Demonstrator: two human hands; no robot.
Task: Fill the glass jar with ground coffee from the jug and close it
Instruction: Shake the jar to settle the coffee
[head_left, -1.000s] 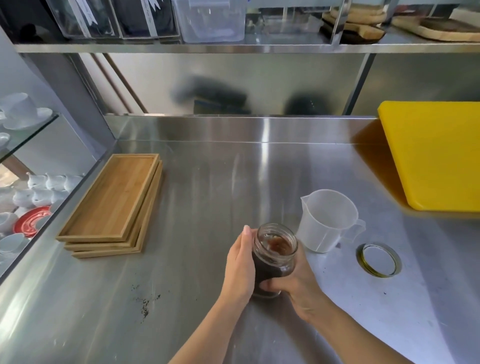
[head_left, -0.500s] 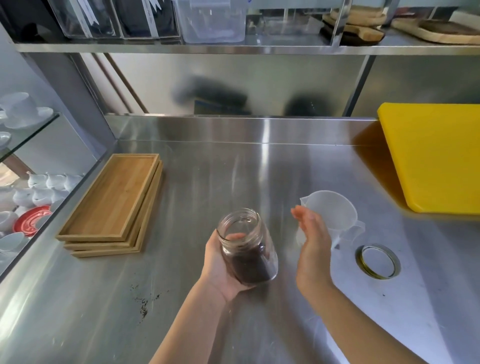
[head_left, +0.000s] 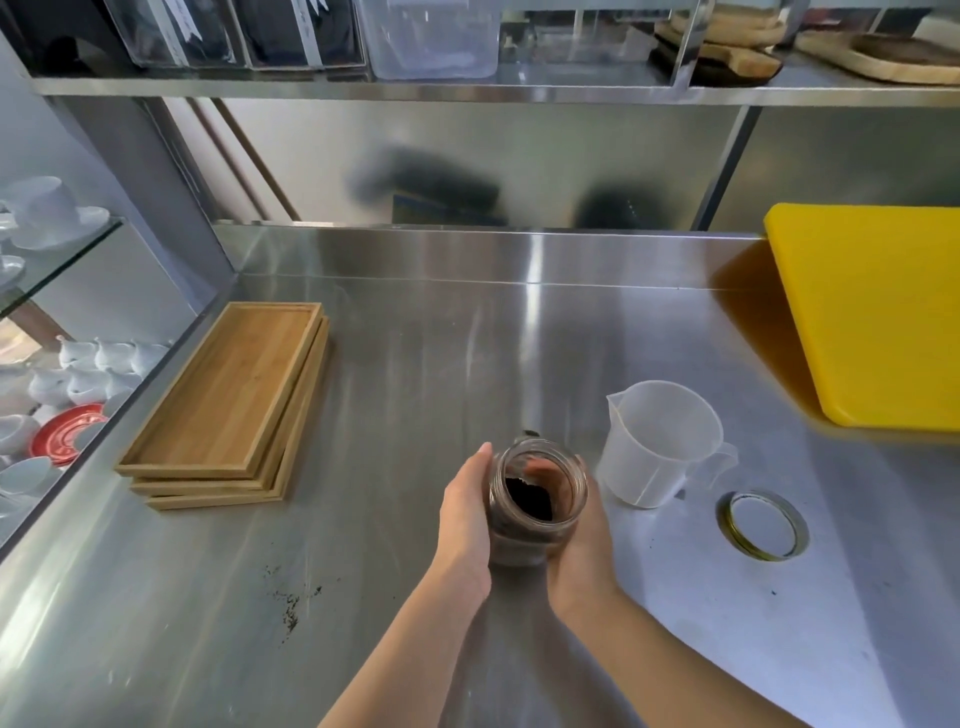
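Around the glass jar (head_left: 537, 501), both flanks are taken: the left hand (head_left: 465, 512) presses one side, the right hand (head_left: 582, 535) the other. Just right of the jar stands the jug (head_left: 660, 441), with the lid ring (head_left: 763, 525) beyond it. Behind the jar the steel counter (head_left: 441, 353) lies bare; stacked wooden trays (head_left: 228, 405) sit well left.

Stacked wooden trays (head_left: 228, 400) left; yellow board (head_left: 872, 312) right.

forearms: bare | hands (head_left: 467, 514): bare (no rings seen)
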